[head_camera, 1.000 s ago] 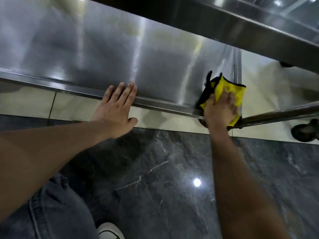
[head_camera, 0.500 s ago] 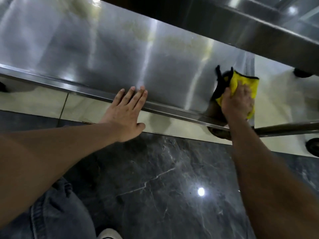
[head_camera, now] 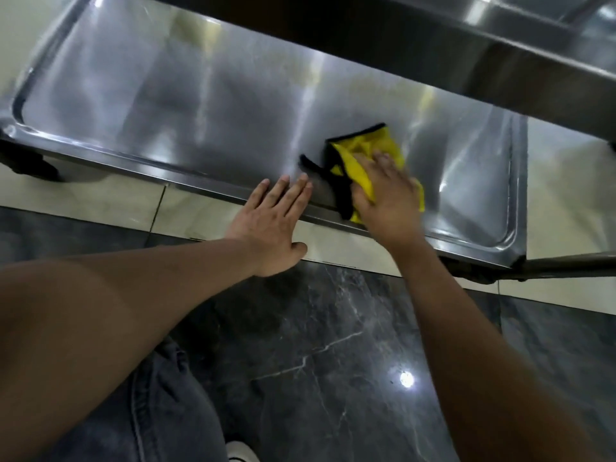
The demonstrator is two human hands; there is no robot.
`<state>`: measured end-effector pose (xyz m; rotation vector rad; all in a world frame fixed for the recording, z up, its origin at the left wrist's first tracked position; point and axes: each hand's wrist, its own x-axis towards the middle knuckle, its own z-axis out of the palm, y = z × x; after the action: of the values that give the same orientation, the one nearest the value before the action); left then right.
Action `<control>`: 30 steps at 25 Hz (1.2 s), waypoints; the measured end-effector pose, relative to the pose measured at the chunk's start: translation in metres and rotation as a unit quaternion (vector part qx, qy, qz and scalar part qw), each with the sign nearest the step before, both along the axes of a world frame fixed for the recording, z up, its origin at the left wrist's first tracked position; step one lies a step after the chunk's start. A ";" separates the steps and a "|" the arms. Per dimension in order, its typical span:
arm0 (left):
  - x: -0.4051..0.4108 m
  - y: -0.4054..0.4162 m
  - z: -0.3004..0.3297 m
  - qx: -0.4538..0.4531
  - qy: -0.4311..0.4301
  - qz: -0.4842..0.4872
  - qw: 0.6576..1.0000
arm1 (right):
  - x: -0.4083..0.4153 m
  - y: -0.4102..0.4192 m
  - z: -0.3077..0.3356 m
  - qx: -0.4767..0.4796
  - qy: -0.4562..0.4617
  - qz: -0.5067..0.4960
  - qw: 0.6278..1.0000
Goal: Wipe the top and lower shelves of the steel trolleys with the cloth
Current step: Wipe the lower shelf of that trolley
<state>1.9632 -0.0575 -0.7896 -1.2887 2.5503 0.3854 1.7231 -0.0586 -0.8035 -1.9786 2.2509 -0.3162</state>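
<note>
The steel trolley's lower shelf [head_camera: 200,105] stretches across the upper half of the head view, with a raised rim along its near edge. A yellow cloth with black trim [head_camera: 363,155] lies on the shelf right of centre. My right hand [head_camera: 386,198] presses flat on the cloth near the front rim. My left hand [head_camera: 273,221] is spread flat, its fingertips resting on the shelf's near rim just left of the cloth. The trolley's top shelf [head_camera: 500,45] overhangs at the upper right.
A dark marble floor [head_camera: 316,361] lies below me, with pale tiles [head_camera: 83,198] under the trolley. A black caster [head_camera: 30,161] shows at the shelf's left corner. A steel bar [head_camera: 573,265] runs off to the right. My jeans and a white shoe sit at the bottom.
My right hand has slid the cloth leftward from the shelf's right end toward its middle. The view has shifted, showing the whole shelf. My left hand stays on the rim.
</note>
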 end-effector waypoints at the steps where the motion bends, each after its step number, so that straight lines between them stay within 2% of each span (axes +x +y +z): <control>1: -0.002 -0.001 0.000 0.005 0.003 0.000 1.000 | -0.022 0.007 0.000 -0.004 0.017 -0.044 0.999; 4: 0.005 -0.013 0.005 0.036 0.032 -0.036 0.998 | -0.071 0.019 0.003 0.011 0.013 -0.189 0.982; 7: 0.066 -0.032 0.017 0.013 0.038 -0.080 0.996 | -0.070 0.021 0.000 0.000 0.006 -0.193 0.981; 11: 0.164 -0.031 0.030 -0.033 -0.009 0.021 0.999 | -0.067 0.022 0.003 -0.019 0.005 -0.210 0.977; 13: 0.177 -0.028 0.028 -0.048 -0.035 0.004 0.998 | -0.055 0.023 0.005 -0.031 0.006 -0.211 0.977; 15: 0.176 -0.028 0.024 -0.051 -0.021 0.004 0.998 | -0.034 0.026 0.006 -0.056 0.005 -0.212 0.976; 23: 0.176 -0.014 0.015 -0.041 -0.011 0.045 0.998 | 0.105 0.015 0.006 -0.063 -0.059 -0.048 0.995; 26: 0.180 -0.021 0.021 -0.013 0.050 0.052 0.997 | 0.138 0.000 0.005 -0.047 -0.062 -0.016 0.997; 28: 0.200 -0.033 0.025 -0.039 0.091 0.141 0.985 | 0.143 -0.002 0.003 -0.056 -0.059 -0.007 0.997; 30: 0.232 -0.047 0.022 -0.077 0.079 0.300 0.947 | 0.141 -0.001 0.004 -0.060 -0.051 -0.008 0.997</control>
<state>2.1949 -0.1043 -0.7676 -2.1746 2.2875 0.4210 1.8646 -0.0596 -0.7998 -1.9518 2.2347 -0.5523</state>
